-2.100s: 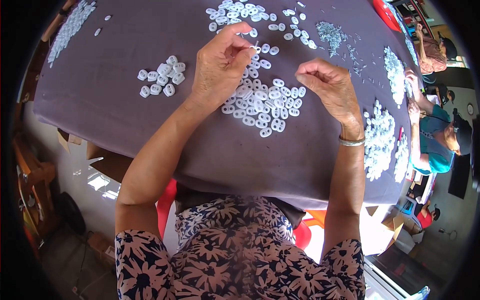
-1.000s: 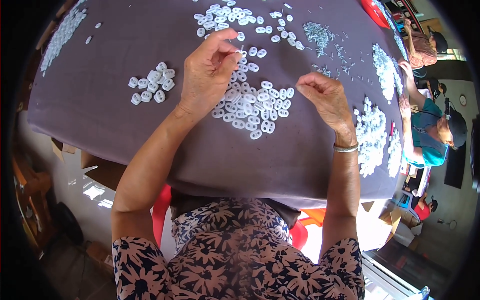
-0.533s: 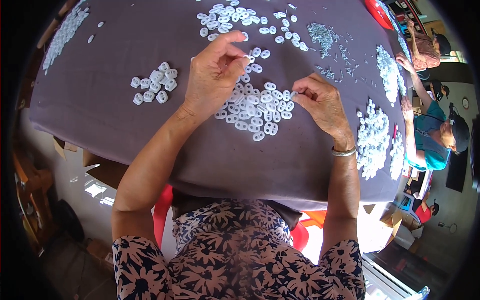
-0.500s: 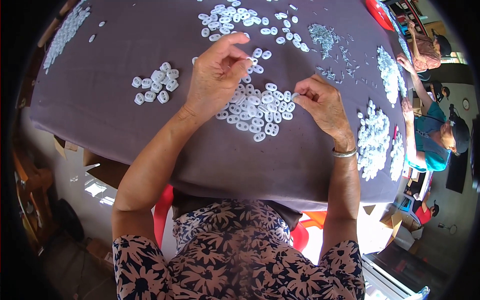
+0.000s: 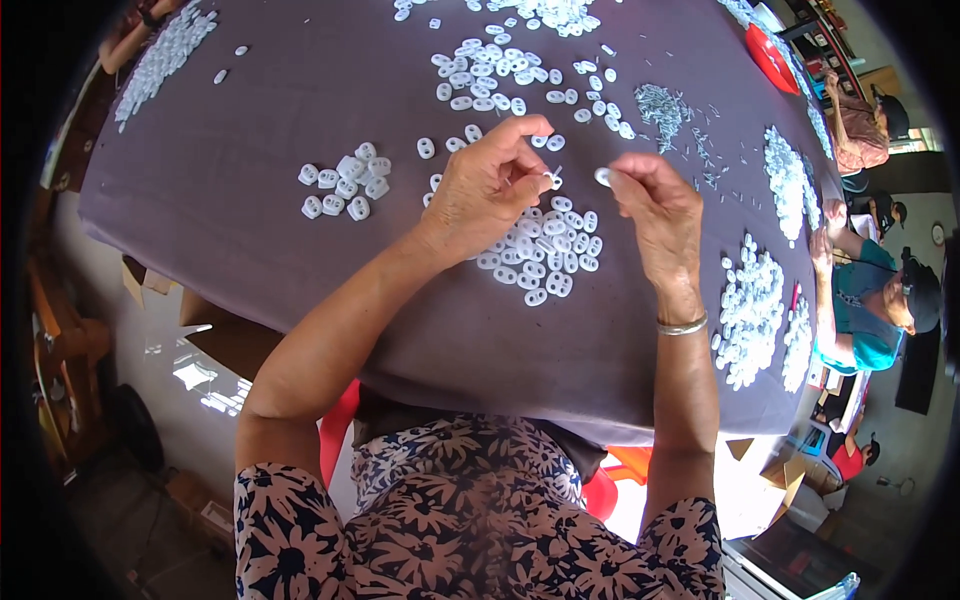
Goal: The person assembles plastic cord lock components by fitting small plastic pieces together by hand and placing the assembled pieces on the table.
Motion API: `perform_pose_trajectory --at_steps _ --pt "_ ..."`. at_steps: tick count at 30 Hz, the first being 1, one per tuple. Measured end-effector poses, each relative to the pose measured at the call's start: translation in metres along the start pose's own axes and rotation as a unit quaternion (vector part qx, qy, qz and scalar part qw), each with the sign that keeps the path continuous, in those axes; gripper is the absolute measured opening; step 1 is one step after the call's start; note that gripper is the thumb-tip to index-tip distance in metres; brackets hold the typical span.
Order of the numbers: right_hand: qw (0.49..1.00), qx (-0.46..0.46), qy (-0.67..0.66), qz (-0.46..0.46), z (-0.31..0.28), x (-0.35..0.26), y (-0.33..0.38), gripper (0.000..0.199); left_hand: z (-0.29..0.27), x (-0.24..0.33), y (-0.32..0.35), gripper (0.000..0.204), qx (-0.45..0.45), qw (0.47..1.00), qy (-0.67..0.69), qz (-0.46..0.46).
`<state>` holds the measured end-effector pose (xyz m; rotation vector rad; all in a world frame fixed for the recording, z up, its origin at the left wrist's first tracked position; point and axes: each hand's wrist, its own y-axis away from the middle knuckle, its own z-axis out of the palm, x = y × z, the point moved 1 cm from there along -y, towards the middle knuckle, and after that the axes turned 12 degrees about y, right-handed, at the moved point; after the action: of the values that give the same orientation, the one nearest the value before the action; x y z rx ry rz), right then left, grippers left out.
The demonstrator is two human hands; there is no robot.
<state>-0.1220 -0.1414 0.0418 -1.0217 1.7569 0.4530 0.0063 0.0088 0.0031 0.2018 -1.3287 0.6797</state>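
Note:
My left hand (image 5: pixel 487 185) pinches a small white two-holed plastic piece (image 5: pixel 556 182) between thumb and fingertips, and a thin pin seems to stick up from it. Across from it, my right hand (image 5: pixel 660 205) grips another small white oval piece (image 5: pixel 603 177) at its fingertips. The two pieces are apart, held above the table. Below the hands lies a loose pile of white two-holed ovals (image 5: pixel 545 250), some hidden behind my left hand. To the left sits a small group of thicker white pieces (image 5: pixel 350 182), which look like joined cord locks.
Small metal pins (image 5: pixel 665 110) lie scattered at the far right of the dark tablecloth (image 5: pixel 450 350). More white ovals (image 5: pixel 490 75) spread beyond my hands, with heaps (image 5: pixel 750 315) to the right. A red dish (image 5: pixel 772 60) stands far right. Co-workers (image 5: pixel 875 290) sit along the right side.
My right hand has lifted a white oval from the pile's right edge and moved it up near my left hand. My left hand still holds its piece. The whole view has shifted slightly.

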Motion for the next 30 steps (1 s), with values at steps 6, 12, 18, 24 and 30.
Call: perform_pose_trajectory --at_steps 6,12,18,24,30 --pt "0.998 0.015 -0.056 -0.019 0.033 0.000 -0.009 0.009 -0.002 -0.007 -0.001 0.044 0.007 1.000 -0.005 0.005" --pt "0.995 0.047 -0.087 0.001 0.038 0.006 -0.004 0.008 -0.001 -0.004 -0.002 0.045 0.002 1.000 -0.012 -0.001" --pt "0.996 0.031 -0.081 -0.009 0.040 0.008 -0.005 0.007 -0.001 -0.003 -0.002 0.046 -0.001 1.000 -0.021 -0.009" --pt "0.996 0.027 -0.072 -0.033 0.042 0.009 -0.005 0.007 -0.003 -0.003 0.000 0.046 0.002 1.000 -0.022 -0.012" --pt "0.997 0.027 -0.064 -0.044 0.040 0.008 -0.005 0.007 -0.002 -0.004 -0.001 0.046 0.000 1.000 -0.023 -0.013"
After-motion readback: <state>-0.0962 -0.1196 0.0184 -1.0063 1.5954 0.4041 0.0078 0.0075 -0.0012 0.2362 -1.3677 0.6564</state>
